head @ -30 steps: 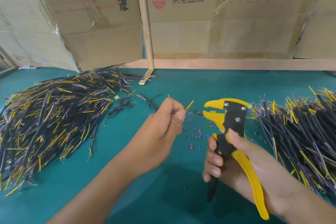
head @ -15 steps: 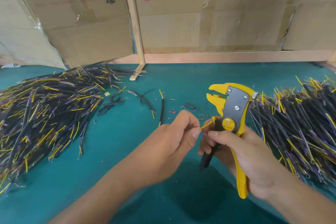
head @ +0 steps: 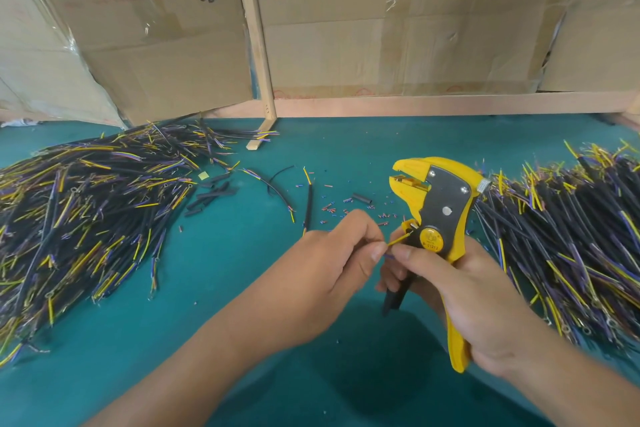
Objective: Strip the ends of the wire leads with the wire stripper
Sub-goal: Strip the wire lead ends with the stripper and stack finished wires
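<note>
A single head-worn wide-angle view looks forward and down onto the green surface (head: 346, 149), close above it. The cardboard boxes (head: 381, 28) stand upright along the far edge and fill the top of the view. Nearer than the boxes, both forearms enter from the bottom edge, close under the camera.

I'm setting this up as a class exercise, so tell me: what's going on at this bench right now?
A person is stripping wire leads. The right hand grips a yellow wire stripper, nose up and jaws apart. The left hand pinches a thin yellow lead, whose tip points at the tool's lower part near the round yellow knob, not into the jaws. Heaps of black, yellow and purple leads lie on the green mat at left and right, with insulation scraps scattered between.
</note>
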